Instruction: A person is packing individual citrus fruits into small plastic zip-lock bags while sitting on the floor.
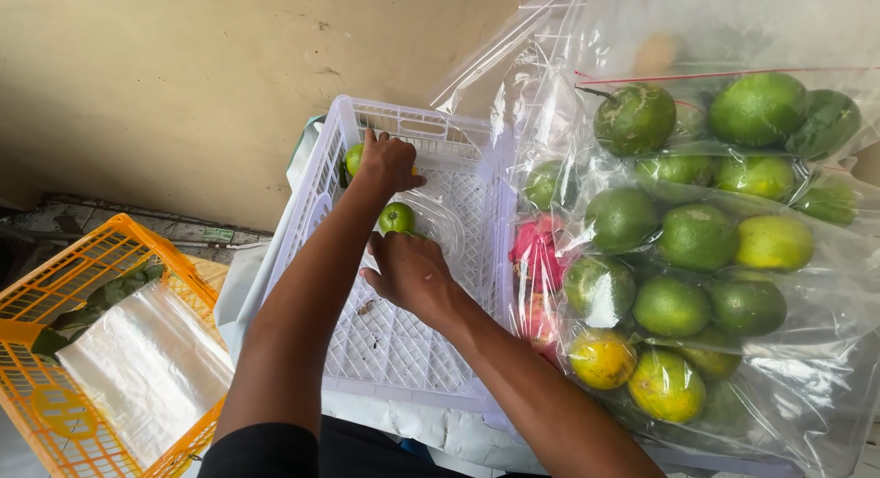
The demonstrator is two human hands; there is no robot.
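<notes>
While hands [403,217] grip limes [396,218] in white crate [403,340], bagged citrus [697,258] crowds right, orange crate [55,304] left.

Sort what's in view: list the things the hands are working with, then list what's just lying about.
In hand:
- left hand on a green citrus fruit
- right hand by a second green fruit and a clear bag
- white crate they reach into

Lying about:
- bagged green and yellow citrus
- pink dragon fruit
- orange crate with plastic sheet and leaves
</notes>
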